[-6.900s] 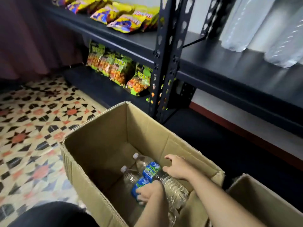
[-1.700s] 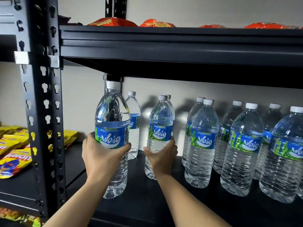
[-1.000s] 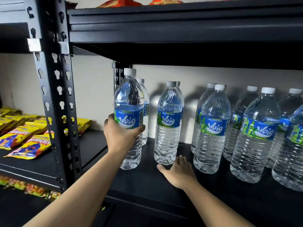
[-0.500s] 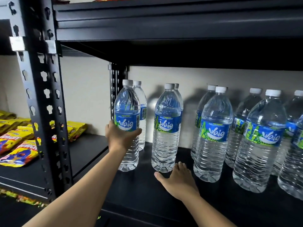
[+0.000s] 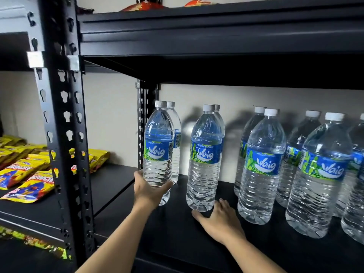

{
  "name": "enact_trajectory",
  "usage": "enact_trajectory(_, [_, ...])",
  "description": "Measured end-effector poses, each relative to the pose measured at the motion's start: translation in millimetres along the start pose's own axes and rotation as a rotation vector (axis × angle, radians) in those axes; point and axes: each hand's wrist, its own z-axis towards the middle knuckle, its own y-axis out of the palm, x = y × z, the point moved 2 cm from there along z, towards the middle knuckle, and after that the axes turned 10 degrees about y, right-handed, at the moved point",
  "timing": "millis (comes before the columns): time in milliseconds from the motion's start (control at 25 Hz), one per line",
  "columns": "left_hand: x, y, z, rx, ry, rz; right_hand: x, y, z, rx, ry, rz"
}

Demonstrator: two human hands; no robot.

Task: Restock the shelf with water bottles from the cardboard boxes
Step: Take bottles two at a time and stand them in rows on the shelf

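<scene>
Front of shelf: bare black board (image 5: 173, 243) at lower centre, open from the front; right hand (image 5: 218, 221) flat on it
Centre gap: open strip between the left bottle (image 5: 157, 154), gripped low by the left hand (image 5: 149, 191), and the middle bottle (image 5: 204, 158)
Right: crowded bottles (image 5: 262, 174); only narrow slits
Overhead: upper shelf (image 5: 216, 36) clear above the caps
Left: slotted post (image 5: 63, 134) blocks the corner

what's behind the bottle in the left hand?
A second water bottle: its white cap, right edge and a barcode strip of label show. The rest is covered by the held bottle, which the left hand grips.
</scene>
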Motion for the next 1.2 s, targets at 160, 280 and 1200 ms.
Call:
enact_trajectory(160, [-9, 6, 10, -0.02, 0.035, 0.086, -1, -2, -1, 0.018, 0.007, 0.02])
enact_trajectory(280, [-16, 8, 10, -0.042, 0.106, 0.122, -2, -2, -2, 0.028, 0.01, 0.031])
enact_trajectory(1200, [-22, 11, 6, -0.073, 0.056, 0.259, -2, -3, -3, 0.057, -0.006, 0.009])
